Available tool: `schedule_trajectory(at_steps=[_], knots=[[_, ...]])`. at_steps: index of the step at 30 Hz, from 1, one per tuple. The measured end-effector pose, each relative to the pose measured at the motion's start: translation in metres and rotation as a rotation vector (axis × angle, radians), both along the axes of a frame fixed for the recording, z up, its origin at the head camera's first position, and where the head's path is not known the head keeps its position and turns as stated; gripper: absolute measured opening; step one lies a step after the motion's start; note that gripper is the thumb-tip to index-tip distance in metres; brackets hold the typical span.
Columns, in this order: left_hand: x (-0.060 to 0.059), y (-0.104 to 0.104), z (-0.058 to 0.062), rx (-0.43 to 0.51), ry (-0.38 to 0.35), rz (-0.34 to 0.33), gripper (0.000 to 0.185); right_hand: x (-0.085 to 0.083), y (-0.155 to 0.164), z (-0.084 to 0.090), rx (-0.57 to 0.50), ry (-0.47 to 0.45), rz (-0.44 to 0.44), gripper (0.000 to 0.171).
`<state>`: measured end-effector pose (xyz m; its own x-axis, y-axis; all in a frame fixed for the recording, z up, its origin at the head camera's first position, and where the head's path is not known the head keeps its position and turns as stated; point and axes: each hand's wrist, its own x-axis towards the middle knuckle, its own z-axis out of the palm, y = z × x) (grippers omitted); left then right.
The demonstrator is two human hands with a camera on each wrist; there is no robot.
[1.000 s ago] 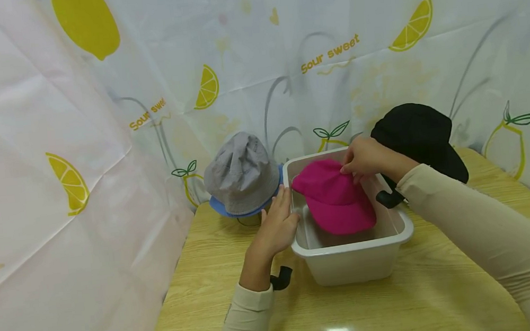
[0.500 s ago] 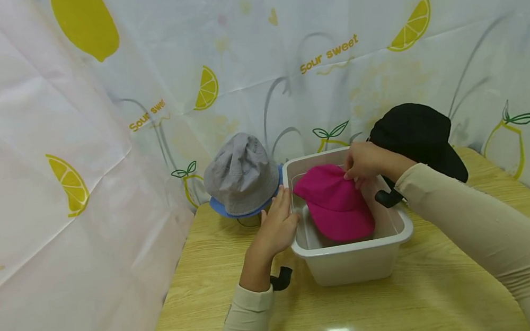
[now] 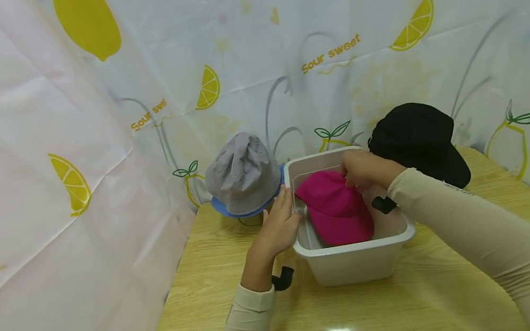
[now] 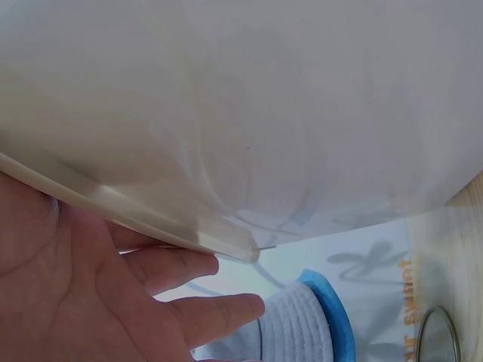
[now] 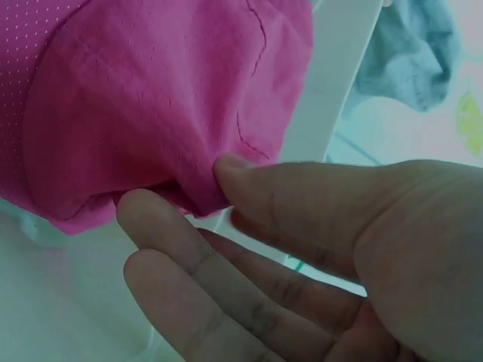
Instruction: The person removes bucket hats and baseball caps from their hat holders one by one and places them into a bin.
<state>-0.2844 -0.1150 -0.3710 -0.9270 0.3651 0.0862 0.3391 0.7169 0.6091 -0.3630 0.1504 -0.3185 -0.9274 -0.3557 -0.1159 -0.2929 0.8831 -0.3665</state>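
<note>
A pink cap (image 3: 333,201) lies inside the white plastic tub (image 3: 354,246), its brim towards the near end. My right hand (image 3: 366,168) reaches over the tub's right side and pinches the cap's edge between thumb and fingers, seen closely in the right wrist view, where the cap (image 5: 173,98) fills the upper left. Along the tub's left rim rests my left hand (image 3: 274,227), its fingers straight. From the left wrist view, the hand (image 4: 98,286) touches the rim's underside beside the tub's outer wall (image 4: 302,113).
Left of the tub, a grey bucket hat (image 3: 242,173) sits over a blue brim (image 3: 218,208) on a wire stand (image 3: 250,220). A black cap (image 3: 416,140) stands at the back right. The wooden table (image 3: 218,276) backs onto a lemon-print cloth (image 3: 242,29).
The pink cap has sunk lower into the tub, with my right hand moving down along with it. My left hand stays on the rim, and the tub has barely moved.
</note>
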Motion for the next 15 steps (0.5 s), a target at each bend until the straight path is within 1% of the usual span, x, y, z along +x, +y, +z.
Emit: schedule_trajectory(at_steps=[3,5,8,11,12,15], knots=[[0.0001,0.0003,0.0008,-0.003,0.007,-0.003,0.073,0.0012,-0.0034,0.0013,0.036,0.004,0.008,0.044],[-0.0001,0.0002,0.0009,-0.003,0.014,-0.007,0.073,0.0020,-0.0051,0.0023,0.067,0.009,0.027,0.056],[-0.0004,-0.0001,0.0008,-0.002,0.020,-0.011,0.074,0.0024,-0.0068,0.0019,0.068,-0.029,0.044,0.062],[-0.0013,-0.0006,-0.0006,0.002,0.021,-0.010,0.074,0.0022,-0.0074,-0.0006,0.063,-0.052,0.057,0.063],[-0.0016,-0.0006,-0.0010,0.004,0.022,-0.009,0.074,0.0023,-0.0077,-0.0014,0.059,-0.063,0.048,0.063],[-0.0021,-0.0010,-0.0028,0.012,0.023,-0.012,0.073,0.0028,-0.0081,-0.0031,0.075,-0.049,0.042,0.059]])
